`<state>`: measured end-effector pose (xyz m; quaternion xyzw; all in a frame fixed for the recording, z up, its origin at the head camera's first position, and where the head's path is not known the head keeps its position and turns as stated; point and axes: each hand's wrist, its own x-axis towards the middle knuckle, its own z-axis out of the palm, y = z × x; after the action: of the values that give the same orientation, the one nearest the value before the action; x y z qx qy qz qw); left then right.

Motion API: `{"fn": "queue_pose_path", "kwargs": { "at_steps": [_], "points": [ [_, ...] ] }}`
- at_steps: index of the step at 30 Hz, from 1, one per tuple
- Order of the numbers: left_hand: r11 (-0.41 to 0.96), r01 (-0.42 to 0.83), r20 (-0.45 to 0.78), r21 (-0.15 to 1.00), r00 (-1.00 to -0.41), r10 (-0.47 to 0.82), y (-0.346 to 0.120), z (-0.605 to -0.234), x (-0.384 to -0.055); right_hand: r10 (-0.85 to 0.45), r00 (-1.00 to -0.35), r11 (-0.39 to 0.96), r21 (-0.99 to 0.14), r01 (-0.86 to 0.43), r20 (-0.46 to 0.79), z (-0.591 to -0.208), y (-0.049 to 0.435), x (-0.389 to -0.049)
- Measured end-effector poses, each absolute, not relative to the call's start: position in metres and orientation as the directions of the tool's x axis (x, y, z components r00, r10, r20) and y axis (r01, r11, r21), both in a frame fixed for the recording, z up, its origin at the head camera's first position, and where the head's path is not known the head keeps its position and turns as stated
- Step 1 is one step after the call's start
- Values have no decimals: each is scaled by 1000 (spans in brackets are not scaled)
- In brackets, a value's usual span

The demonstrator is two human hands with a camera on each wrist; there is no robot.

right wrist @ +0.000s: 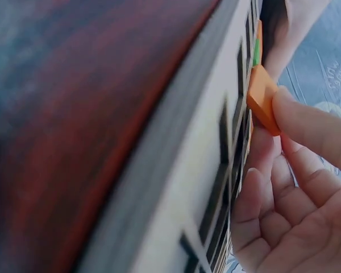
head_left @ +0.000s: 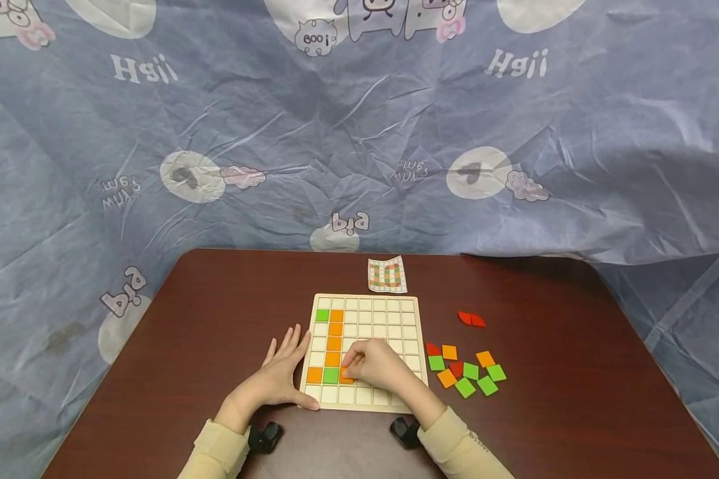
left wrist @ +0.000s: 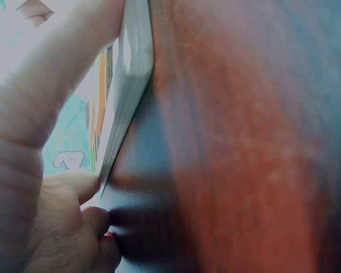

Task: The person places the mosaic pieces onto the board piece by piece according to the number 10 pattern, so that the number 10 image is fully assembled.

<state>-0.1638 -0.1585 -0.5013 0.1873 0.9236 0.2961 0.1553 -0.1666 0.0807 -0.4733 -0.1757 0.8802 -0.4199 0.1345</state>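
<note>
1. I am pinching an orange square tile [right wrist: 262, 94] between the thumb and fingers of my right hand [head_left: 377, 366]; my grip is closed on it.
2. I am holding that tile over the grid board [head_left: 395, 317], in the second row up from the near edge, just right of a placed green square tile [head_left: 330, 376]. In the right wrist view it is leaning at a tilt, not lying flat.
3. My left hand [head_left: 275, 376] is resting with spread fingers along the board's left edge, its thumb at the near left corner; it is gripping no tile, and I take it to be steadying the board.
4. I am, as I judge it, seating this tile to extend a pattern like the one on the printed card [head_left: 387, 274] lying beyond the board.
5. The next move, I think, is calling for squaring the tile to its cell, letting it drop flat, then releasing without nudging its green neighbour.
6. More squares and red curved pieces [head_left: 471, 319] are lying on the table [head_left: 216, 319] to the right, including a loose green tile [head_left: 488, 385].
</note>
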Motion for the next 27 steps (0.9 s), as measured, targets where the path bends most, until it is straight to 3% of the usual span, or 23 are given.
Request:
{"fn": "queue_pose_path", "kwargs": {
  "at_steps": [13, 27],
  "points": [
    [750, 266, -172, 606, -877, 449, -159, -500, -163, -402, -916, 673, -683, -285, -14, -476, 74, -162],
    [746, 258, -171, 614, -879, 445, -158, -500, -163, -359, -930, 648, -739, -187, -80, -470, 81, -164]
  ]
}}
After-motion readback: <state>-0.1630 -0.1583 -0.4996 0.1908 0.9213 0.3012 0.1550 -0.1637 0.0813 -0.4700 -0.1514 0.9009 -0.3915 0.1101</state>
